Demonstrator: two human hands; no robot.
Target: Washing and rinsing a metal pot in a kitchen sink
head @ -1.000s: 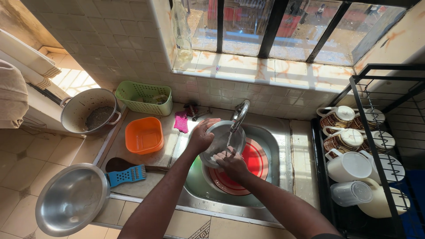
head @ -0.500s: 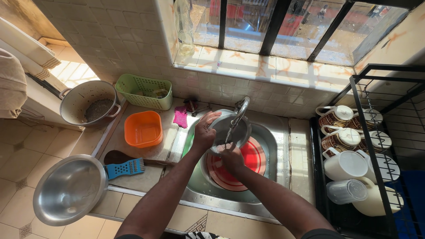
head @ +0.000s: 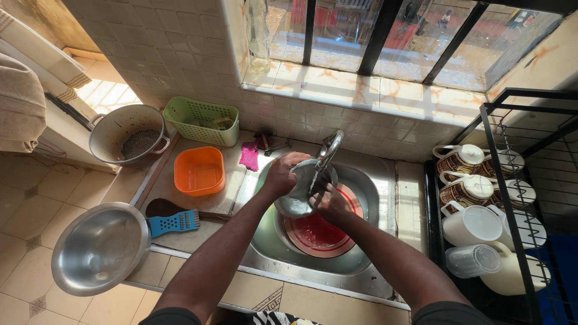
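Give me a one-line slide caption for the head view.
Both hands, left hand and right hand, hold a small steel bowl under the tap above a red basin in the sink.

Single view, my head camera: looks steeply down from above, near, over the sink (head: 385, 180) and worktop (head: 198, 235), facing the barred window (head: 385, 30).

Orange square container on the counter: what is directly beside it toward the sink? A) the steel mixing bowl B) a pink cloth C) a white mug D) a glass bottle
B. The pink cloth lies on the counter just right of the orange container, between it and the sink.
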